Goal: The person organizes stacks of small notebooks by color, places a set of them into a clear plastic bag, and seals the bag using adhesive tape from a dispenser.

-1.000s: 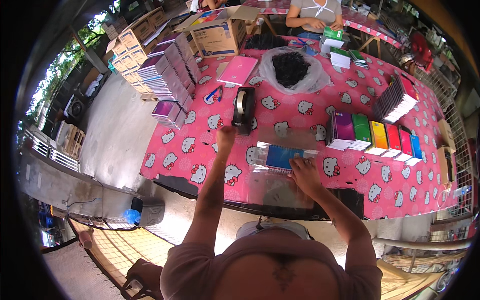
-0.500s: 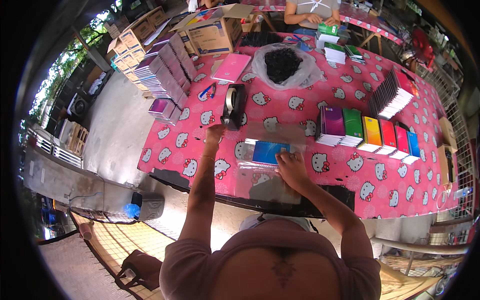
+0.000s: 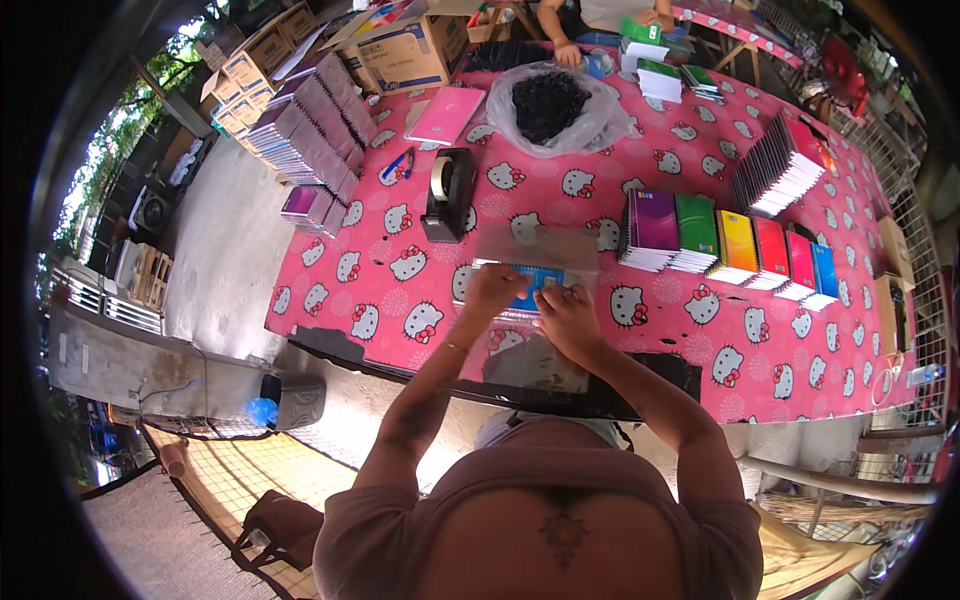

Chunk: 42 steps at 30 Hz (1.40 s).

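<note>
A blue notebook [image 3: 530, 288] inside a clear plastic sleeve [image 3: 540, 246] lies on the pink patterned tablecloth [image 3: 400, 300] in front of me. My left hand [image 3: 492, 291] grips the sleeve's left edge. My right hand [image 3: 565, 318] presses on its lower right part, fingers on the plastic. A black tape dispenser [image 3: 448, 195] stands a little beyond my left hand. A row of coloured notebook stacks [image 3: 730, 242], purple, green, yellow, red and blue, sits to the right of the sleeve.
A clear bag of black items [image 3: 550, 105] and a pink book [image 3: 443, 115] lie further back. Tall notebook piles [image 3: 310, 130] and cardboard boxes [image 3: 405, 50] line the left and far side. Another person [image 3: 600, 15] sits across the table. A dark stack [image 3: 775, 175] stands at right.
My left hand has come back from the tape dispenser down to the sleeved notebook. Both hands are now on it, close together.
</note>
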### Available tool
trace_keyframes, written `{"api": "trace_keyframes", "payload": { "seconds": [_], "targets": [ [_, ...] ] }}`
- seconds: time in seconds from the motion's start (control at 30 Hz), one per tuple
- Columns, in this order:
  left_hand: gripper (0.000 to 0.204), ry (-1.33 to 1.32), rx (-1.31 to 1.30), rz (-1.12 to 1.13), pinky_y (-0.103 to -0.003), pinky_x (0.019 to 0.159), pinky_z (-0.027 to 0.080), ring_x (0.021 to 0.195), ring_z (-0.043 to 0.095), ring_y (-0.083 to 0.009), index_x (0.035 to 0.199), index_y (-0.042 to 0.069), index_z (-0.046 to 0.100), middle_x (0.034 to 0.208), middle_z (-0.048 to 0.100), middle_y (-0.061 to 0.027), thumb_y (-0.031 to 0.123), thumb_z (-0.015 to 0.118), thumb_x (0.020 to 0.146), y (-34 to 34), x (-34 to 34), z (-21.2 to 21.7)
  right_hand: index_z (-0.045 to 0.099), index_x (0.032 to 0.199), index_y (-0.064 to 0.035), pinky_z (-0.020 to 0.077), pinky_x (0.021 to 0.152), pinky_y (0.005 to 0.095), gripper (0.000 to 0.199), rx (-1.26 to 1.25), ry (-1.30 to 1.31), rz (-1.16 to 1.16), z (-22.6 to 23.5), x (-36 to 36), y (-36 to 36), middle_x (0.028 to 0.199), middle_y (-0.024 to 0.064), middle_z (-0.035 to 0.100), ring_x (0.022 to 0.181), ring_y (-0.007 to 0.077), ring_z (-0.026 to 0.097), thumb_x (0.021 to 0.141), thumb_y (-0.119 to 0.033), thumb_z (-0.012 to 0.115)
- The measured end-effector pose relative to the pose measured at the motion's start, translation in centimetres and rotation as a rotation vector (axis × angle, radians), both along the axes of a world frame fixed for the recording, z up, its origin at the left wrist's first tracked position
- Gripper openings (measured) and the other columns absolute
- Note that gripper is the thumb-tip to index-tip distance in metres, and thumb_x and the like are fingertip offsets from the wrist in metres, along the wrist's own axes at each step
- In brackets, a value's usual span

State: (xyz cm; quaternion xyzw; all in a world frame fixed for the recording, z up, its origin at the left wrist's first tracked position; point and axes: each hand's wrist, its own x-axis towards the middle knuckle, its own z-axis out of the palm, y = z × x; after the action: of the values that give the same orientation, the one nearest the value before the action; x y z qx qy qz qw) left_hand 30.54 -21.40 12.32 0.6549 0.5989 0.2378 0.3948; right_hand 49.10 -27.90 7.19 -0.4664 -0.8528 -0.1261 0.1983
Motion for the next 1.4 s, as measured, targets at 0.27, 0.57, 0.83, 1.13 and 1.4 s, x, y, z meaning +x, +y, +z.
{"api": "trace_keyframes", "payload": {
  "seconds": [0.27, 0.57, 0.83, 1.13, 1.4],
  "targets": [
    [0.054, 0.674, 0.309, -0.043, -0.051, 0.077, 0.053, 0.083, 0.071, -0.0396, 0.081, 0.008, 0.071, 0.082, 0.072, -0.0191, 0.062, 0.066, 0.084, -1.5, -1.7, -4.6, 0.061, 0.125, -0.01, 0.0394, 0.089, 0.042, 0.069, -0.113, 0.054, 0.023, 3.1, -0.7, -0.4, 0.104, 0.0054, 0.054, 0.093, 0.0217, 0.056, 0.07, -0.049, 0.079],
    [0.032, 0.39, 0.92, -0.307, -0.046, 0.087, 0.044, 0.104, 0.057, -0.0248, 0.11, 0.012, 0.065, 0.105, 0.061, -0.006, 0.029, 0.073, 0.084, -7.3, 0.5, -2.7, 0.07, 0.125, -0.0196, 0.0474, 0.091, 0.0485, 0.051, -0.69, 0.252, 0.025, 1.6, 0.7, 9.8, 0.115, 0.0041, 0.068, 0.108, 0.0317, 0.061, 0.091, -0.057, 0.06],
    [0.027, -0.21, 0.32, 0.147, -0.049, 0.066, 0.05, 0.083, 0.065, -0.0441, 0.122, 0.007, 0.059, 0.09, 0.064, -0.0259, 0.008, 0.055, 0.095, -5.5, -2.0, -0.3, 0.042, 0.15, -0.0055, 0.0491, 0.096, 0.0476, 0.105, -1.654, 0.748, 0.001, 8.6, 6.7, 10.5, 0.131, 0.027, 0.059, 0.115, 0.0324, 0.064, 0.086, -0.087, 0.025],
    [0.028, 0.231, 0.94, 0.346, -0.04, 0.072, 0.055, 0.077, 0.064, -0.0197, 0.116, 0.007, 0.067, 0.081, 0.064, -0.0073, 0.02, 0.069, 0.091, 6.2, -12.9, -2.4, 0.067, 0.118, -0.0158, 0.0334, 0.111, 0.0501, 0.042, -0.114, 0.201, 0.393, 13.3, 2.4, 2.2, 0.142, 0.0079, 0.051, 0.131, 0.0307, 0.049, 0.081, -0.033, 0.077],
    [0.019, -0.426, 0.134, 0.267, -0.028, 0.071, 0.048, 0.075, 0.058, -0.0117, 0.102, 0.008, 0.073, 0.081, 0.064, 0.0001, 0.017, 0.071, 0.086, 13.1, -18.1, -3.0, 0.068, 0.107, -0.0169, 0.0375, 0.103, 0.0469, 0.025, -0.139, 0.425, 0.179, 15.4, -2.8, -0.8, 0.125, 0.001, 0.06, 0.114, 0.0239, 0.058, 0.085, -0.028, 0.072]
  ]
}}
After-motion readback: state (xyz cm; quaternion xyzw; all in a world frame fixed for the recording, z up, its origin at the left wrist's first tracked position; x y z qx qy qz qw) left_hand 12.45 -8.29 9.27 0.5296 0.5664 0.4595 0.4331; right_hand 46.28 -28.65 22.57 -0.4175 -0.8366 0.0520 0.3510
